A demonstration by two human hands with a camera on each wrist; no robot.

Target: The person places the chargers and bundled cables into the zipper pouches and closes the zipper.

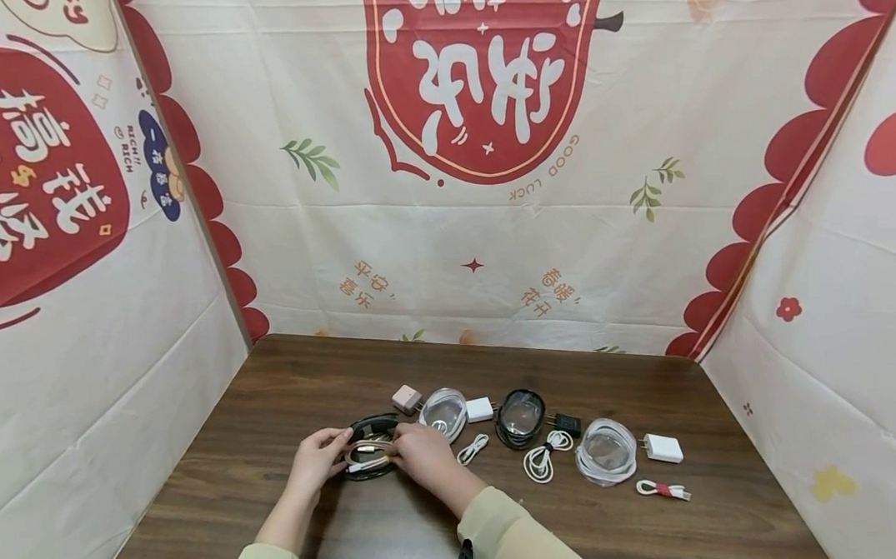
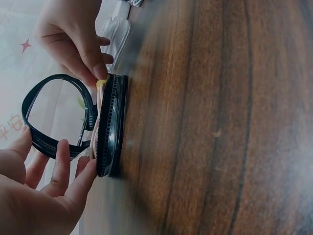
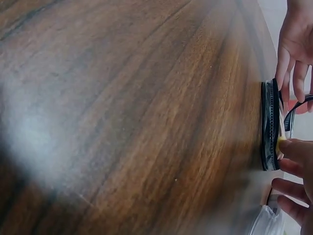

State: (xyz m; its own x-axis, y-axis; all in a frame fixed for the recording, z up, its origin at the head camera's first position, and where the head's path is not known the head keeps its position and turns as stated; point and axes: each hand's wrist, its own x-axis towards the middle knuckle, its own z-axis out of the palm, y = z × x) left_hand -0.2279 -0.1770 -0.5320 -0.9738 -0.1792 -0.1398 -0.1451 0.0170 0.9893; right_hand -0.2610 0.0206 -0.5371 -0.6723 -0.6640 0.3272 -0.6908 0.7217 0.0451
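Note:
A small round zip case (image 1: 372, 422) with a black rim and clear sides stands on the table, its lid (image 2: 58, 81) raised. My left hand (image 1: 317, 462) is at the case's left side, its thumb and fingers gripping the lid's rim in the left wrist view. Between finger and thumb, my right hand (image 1: 426, 455) pinches a coiled pink cable (image 1: 354, 459) at its yellow tie (image 2: 101, 82). The coil lies across the case's opening, with a white plug end (image 1: 366, 465) showing. My right fingers hide part of the case's right edge in the head view.
To the right stand a pink charger plug (image 1: 406, 400), clear round cases (image 1: 606, 464), a black-rimmed case (image 1: 521, 418), white (image 1: 663, 448) and black (image 1: 569, 425) charger plugs. In front lie white cables (image 1: 547, 456), one with a red tie (image 1: 663, 490). Cloth walls border the table (image 1: 225, 498).

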